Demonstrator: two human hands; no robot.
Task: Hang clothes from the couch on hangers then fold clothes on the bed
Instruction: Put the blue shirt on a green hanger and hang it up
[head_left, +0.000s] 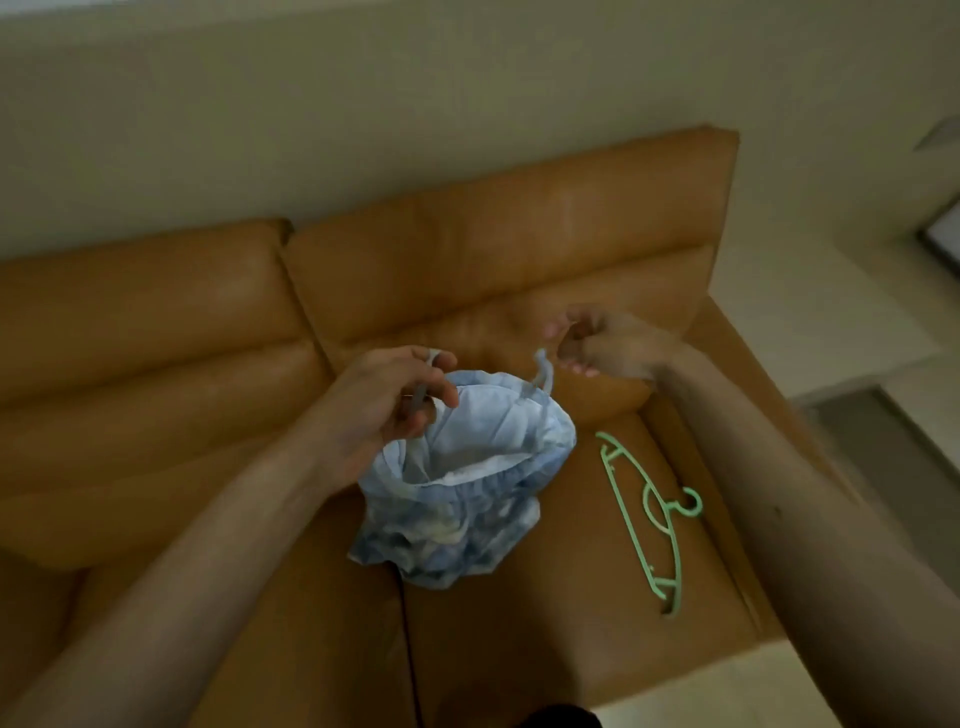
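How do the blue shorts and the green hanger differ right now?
The shorts are soft, crumpled blue fabric; the hanger is a thin green frame. The left hand holds the shorts up by the waistband; the hanger lies flat, untouched. Both are over the couch seat.

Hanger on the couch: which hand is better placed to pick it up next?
Right, probably. The green hanger lies on the couch seat on the same side as the right hand. The left hand grips the shorts by the waistband and carries them.
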